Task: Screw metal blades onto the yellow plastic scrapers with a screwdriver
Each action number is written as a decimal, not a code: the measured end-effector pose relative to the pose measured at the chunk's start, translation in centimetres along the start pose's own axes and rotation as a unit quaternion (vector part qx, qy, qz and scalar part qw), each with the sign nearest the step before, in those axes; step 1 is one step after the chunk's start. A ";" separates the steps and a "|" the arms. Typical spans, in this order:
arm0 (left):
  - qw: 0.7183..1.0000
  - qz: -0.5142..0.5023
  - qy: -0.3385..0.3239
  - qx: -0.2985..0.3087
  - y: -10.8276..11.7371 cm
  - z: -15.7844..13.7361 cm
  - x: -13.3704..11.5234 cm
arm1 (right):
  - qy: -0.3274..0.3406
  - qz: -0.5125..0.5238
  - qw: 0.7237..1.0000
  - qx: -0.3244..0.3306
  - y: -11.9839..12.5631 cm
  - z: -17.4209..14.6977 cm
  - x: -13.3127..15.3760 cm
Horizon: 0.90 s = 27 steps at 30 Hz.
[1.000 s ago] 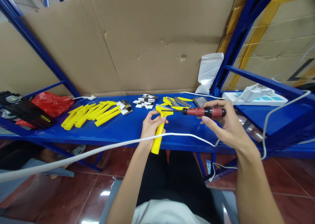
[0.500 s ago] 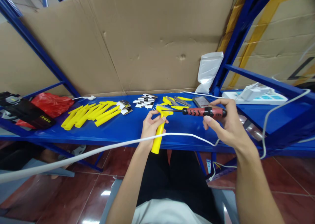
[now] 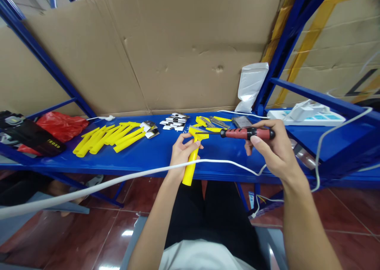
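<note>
My left hand (image 3: 182, 153) is closed round a yellow scraper (image 3: 190, 169), its handle pointing down toward me and its wide head up. In my right hand (image 3: 273, 147) is a screwdriver (image 3: 239, 133) with a red and black handle, held level. The thin shaft reaches left to the scraper's head; its tip appears to touch there, though the exact contact is too small to tell. Just behind the scraper lie more yellow pieces with metal parts (image 3: 221, 121). Left of my hands are several yellow handles (image 3: 99, 139) and small black-and-white packets (image 3: 174, 122).
A white cable (image 3: 118, 179) crosses in front of the blue shelf (image 3: 142, 159), over my left wrist. A power strip (image 3: 314, 117) lies at the right, near a white pouch (image 3: 252, 86). A red bag (image 3: 63, 125) and a black case (image 3: 32, 135) sit at the left. Cardboard (image 3: 184, 48) stands behind.
The screwdriver's handle has turned a little in my right hand, and my right thumb has shifted slightly right along it. My left hand and the scraper stay in nearly the same place.
</note>
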<state>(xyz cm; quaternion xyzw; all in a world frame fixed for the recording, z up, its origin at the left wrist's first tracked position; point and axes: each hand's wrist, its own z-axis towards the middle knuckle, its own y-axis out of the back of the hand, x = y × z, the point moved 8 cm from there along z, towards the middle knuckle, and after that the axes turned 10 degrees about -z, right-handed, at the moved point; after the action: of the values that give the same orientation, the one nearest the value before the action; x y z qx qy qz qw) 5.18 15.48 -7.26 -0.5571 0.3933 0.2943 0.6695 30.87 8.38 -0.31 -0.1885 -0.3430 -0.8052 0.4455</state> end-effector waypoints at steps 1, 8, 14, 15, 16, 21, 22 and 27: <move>1.000 0.000 -0.001 -0.001 0.0 0.0 0.0 | 0.001 -0.007 1.000 -0.012 0.2 0.0 0.2; 1.000 -0.003 -0.008 0.000 0.0 0.1 0.0 | -0.011 -0.011 0.999 -0.029 0.0 0.2 -0.7; 1.000 -0.003 -0.001 0.000 -0.1 0.0 0.0 | -0.005 -0.019 0.999 -0.039 0.2 0.1 -0.3; 1.000 -0.001 -0.001 0.000 -0.1 -0.1 0.0 | 0.001 -0.035 0.998 -0.050 0.4 0.0 0.0; 1.000 0.000 -0.002 0.000 -0.2 -0.1 -0.1 | 0.008 -0.043 0.997 -0.060 0.6 0.0 0.3; 1.000 -0.002 -0.003 -0.001 -0.1 0.0 0.0 | -0.003 -0.076 0.995 -0.070 0.9 0.0 0.1; 1.000 -0.002 -0.002 -0.002 0.0 0.0 0.0 | -0.012 -0.092 0.993 -0.066 0.9 0.1 -0.1; 1.000 -0.004 -0.005 0.002 -0.1 0.0 0.0 | -0.033 -0.177 0.980 -0.088 1.5 0.5 -0.4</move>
<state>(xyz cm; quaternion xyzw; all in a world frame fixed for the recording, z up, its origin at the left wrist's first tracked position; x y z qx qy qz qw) 5.25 15.46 -7.26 -0.5561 0.3884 0.2935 0.6736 32.34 8.39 0.35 -0.1896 -0.3129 -0.8918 0.2662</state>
